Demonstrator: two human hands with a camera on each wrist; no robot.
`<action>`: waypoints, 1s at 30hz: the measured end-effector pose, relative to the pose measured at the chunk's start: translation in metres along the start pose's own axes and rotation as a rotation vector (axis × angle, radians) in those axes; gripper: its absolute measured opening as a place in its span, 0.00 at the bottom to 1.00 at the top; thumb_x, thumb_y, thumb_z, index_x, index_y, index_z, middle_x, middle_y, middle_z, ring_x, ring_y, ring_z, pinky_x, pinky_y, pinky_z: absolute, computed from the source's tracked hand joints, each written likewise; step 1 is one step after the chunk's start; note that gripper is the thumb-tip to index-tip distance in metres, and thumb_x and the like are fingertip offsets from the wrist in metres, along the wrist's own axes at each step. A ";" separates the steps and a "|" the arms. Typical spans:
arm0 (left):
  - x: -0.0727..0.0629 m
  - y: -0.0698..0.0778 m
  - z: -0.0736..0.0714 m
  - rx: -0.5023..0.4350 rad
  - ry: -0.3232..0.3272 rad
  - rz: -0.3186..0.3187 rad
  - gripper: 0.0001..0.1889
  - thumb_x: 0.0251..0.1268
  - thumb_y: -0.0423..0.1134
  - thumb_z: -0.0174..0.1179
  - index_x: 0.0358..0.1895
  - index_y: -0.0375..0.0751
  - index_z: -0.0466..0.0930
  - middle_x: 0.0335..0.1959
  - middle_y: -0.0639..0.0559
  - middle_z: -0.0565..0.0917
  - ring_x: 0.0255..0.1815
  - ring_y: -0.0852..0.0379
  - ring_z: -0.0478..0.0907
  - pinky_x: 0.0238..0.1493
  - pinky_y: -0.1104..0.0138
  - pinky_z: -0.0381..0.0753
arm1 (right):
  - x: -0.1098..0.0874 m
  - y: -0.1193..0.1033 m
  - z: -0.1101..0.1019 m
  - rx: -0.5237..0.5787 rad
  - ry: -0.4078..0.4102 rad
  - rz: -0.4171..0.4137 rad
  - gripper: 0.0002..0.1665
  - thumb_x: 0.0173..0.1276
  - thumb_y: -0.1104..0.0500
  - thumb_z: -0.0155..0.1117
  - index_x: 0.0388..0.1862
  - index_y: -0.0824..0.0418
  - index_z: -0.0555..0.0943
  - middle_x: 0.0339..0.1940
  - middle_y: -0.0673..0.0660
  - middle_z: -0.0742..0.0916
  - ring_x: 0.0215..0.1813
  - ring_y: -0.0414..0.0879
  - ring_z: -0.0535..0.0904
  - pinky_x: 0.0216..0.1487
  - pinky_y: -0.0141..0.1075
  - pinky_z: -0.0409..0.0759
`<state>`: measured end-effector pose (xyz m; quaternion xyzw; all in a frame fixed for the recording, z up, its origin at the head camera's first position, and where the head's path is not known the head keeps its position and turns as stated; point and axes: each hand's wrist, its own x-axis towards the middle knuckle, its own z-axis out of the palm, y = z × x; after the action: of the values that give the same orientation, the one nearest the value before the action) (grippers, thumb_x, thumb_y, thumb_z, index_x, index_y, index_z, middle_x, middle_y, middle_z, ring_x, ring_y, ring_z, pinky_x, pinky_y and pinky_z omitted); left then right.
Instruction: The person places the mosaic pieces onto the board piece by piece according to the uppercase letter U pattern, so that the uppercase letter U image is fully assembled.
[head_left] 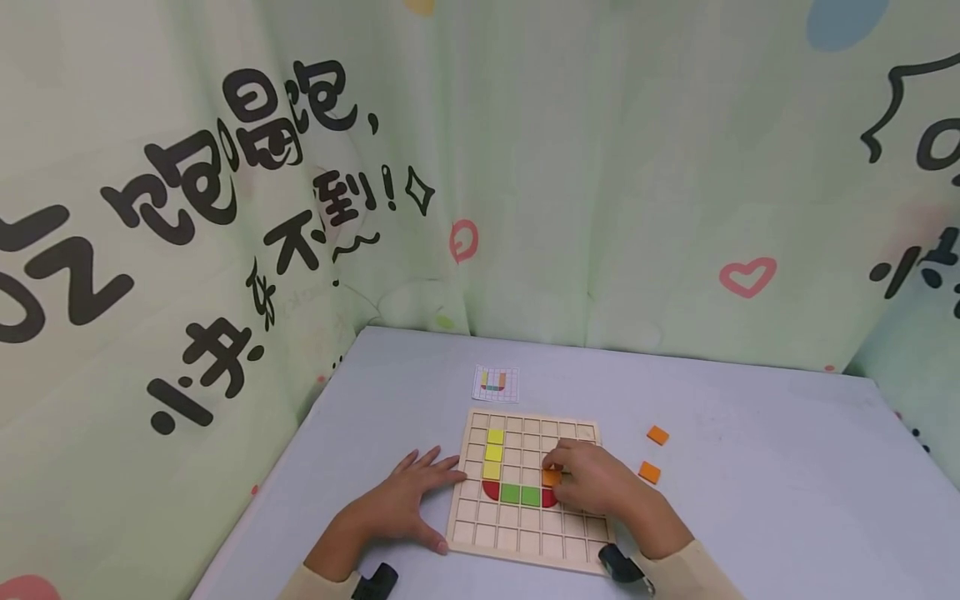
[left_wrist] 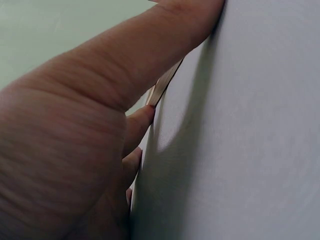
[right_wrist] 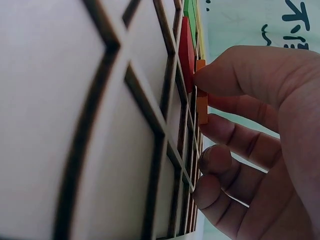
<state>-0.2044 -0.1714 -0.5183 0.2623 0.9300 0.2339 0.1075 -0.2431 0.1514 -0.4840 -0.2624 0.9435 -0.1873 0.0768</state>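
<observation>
A wooden grid board (head_left: 517, 537) lies on the table. My left hand (head_left: 401, 500) has its fingers spread, with fingertips and thumb at the board's left edge. Over the right part of the grid, my right hand (head_left: 600, 479) pinches an orange square tile (head_left: 551, 477) between thumb and fingers. That tile is at the cell just above a red rounded piece (head_left: 549, 497), and the fingers partly cover both. In the right wrist view the orange tile (right_wrist: 202, 109) stands edge-on beside the thumb. Yellow squares (head_left: 492, 452), green squares (head_left: 510, 494) and another red rounded piece (head_left: 491, 490) sit in cells.
Two loose orange tiles lie right of the board, a far one (head_left: 657, 435) and a nearer one (head_left: 649, 472). Behind the board is a small card (head_left: 495, 384) printed with a coloured U on a grid. Printed curtains (head_left: 540, 208) hang around the pale table (head_left: 765, 500).
</observation>
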 end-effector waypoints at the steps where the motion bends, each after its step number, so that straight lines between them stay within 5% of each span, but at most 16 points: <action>1: 0.000 0.000 0.000 0.001 0.000 0.000 0.53 0.31 0.72 0.71 0.70 0.62 0.68 0.74 0.60 0.61 0.78 0.51 0.43 0.74 0.47 0.35 | 0.000 0.000 0.000 0.004 -0.002 0.000 0.19 0.52 0.63 0.64 0.45 0.53 0.86 0.38 0.41 0.79 0.39 0.41 0.71 0.43 0.40 0.76; 30: 0.001 -0.002 0.001 0.001 -0.004 0.001 0.53 0.31 0.72 0.72 0.70 0.62 0.68 0.74 0.60 0.61 0.78 0.51 0.43 0.74 0.46 0.35 | 0.000 0.000 -0.001 0.054 -0.011 -0.006 0.16 0.54 0.62 0.65 0.43 0.52 0.86 0.38 0.42 0.79 0.40 0.41 0.72 0.46 0.42 0.77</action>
<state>-0.2052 -0.1717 -0.5203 0.2633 0.9298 0.2330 0.1090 -0.2429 0.1516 -0.4832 -0.2643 0.9368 -0.2114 0.0885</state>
